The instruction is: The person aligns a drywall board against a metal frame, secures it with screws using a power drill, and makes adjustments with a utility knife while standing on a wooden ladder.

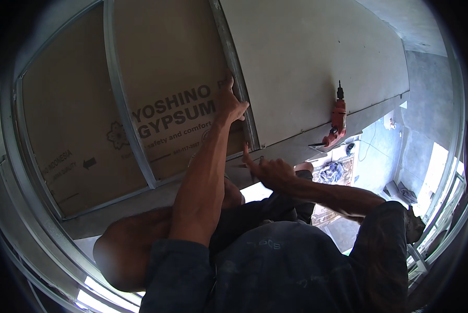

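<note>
My left hand (229,104) reaches up along a grey metal stud (238,73) and grips its edge with fingers and thumb. The stud runs between a brown gypsum board with dark print (166,78) and a white board face (317,57). My right hand (273,171) hovers just below, holding nothing. Its index finger is stretched toward the stud's lower end, where it meets a cross track (255,156), and the other fingers are loosely curled. Both arms come from dark blue sleeves at the lower edge.
A red power drill (338,121) lies on the white board near its right edge, bit pointing away. A second metal stud (124,99) crosses the brown board at left. Beyond the board's edge are a patterned rug (335,172), grey floor and a bright opening at the right.
</note>
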Demonstrator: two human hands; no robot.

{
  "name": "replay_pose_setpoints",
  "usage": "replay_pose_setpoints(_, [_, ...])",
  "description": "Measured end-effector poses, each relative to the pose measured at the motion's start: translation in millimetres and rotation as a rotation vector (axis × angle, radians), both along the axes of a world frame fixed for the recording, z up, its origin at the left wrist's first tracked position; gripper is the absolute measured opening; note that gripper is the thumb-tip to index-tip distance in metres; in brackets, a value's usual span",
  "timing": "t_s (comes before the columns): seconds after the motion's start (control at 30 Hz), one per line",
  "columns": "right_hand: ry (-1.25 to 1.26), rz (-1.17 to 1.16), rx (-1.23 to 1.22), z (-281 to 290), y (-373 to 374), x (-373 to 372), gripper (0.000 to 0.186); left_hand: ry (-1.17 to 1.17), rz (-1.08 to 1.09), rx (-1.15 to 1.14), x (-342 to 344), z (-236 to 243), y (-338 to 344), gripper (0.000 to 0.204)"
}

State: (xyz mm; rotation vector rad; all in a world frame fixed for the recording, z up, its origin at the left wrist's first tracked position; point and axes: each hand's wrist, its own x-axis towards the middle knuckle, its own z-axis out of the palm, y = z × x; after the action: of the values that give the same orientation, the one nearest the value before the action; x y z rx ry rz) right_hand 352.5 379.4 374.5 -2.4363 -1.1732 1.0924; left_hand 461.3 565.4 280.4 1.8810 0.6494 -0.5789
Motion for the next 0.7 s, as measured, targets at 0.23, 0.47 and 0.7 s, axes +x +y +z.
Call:
replay_pose_setpoints(0.23, [-0.004,0.052,0.002,8.6,5.8,4.0,0.072,0.029,-0.016,-0.029,-2.0,-11.2,4.8,0.105])
replay_pose_setpoints(0.47, [0.086,-0.07,-0.125,22.2,20.0,-2.2,0.071,0.044,0.02,-0.129,6.2,15.0,0.3,0.097])
replay_pose_setpoints(0.7, [0.09,-0.01,-0.031,27.6,14.5,-11.0,0.067,0.123,-0.183,0.052,6.6,-13.8,4.9,0.103])
